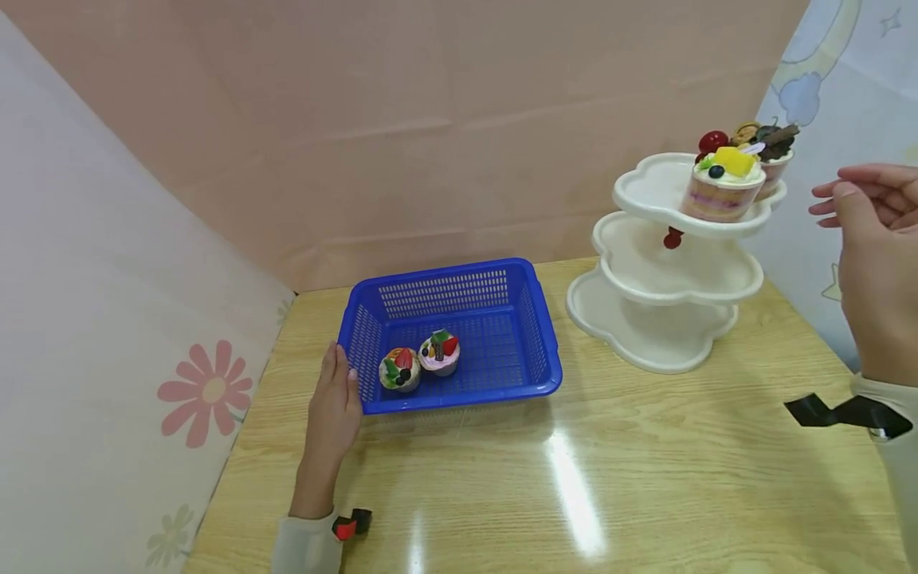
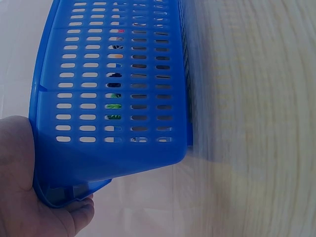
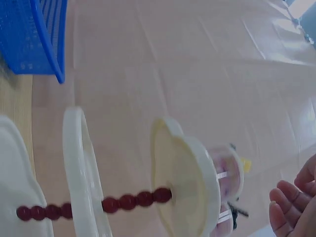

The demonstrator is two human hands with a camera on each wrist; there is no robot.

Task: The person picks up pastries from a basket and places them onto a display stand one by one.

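Observation:
My left hand (image 1: 335, 410) holds the left rim of a blue plastic basket (image 1: 459, 402), with the thumb by the rim. In the left wrist view the fingers show past the basket's corner. Inside the basket two small cupcakes stand together: a fruit-topped one (image 1: 399, 371) and a pink-creamed one (image 1: 439, 353). My right hand (image 1: 878, 239) hangs in the air right of a white three-tier stand (image 1: 667, 271), fingers loosely bent, holding nothing. On its top tier are a clear dessert cup with a yellow topping (image 1: 724, 187) and a chocolate-topped cup (image 1: 778, 155) behind it.
Everything stands on a light wooden table (image 1: 488, 486). A pinkish cloth (image 1: 430, 143) hangs behind, and printed cloths (image 1: 107, 319) hang at both sides. Dark red beads (image 3: 133, 200) form the stand's post between the tiers.

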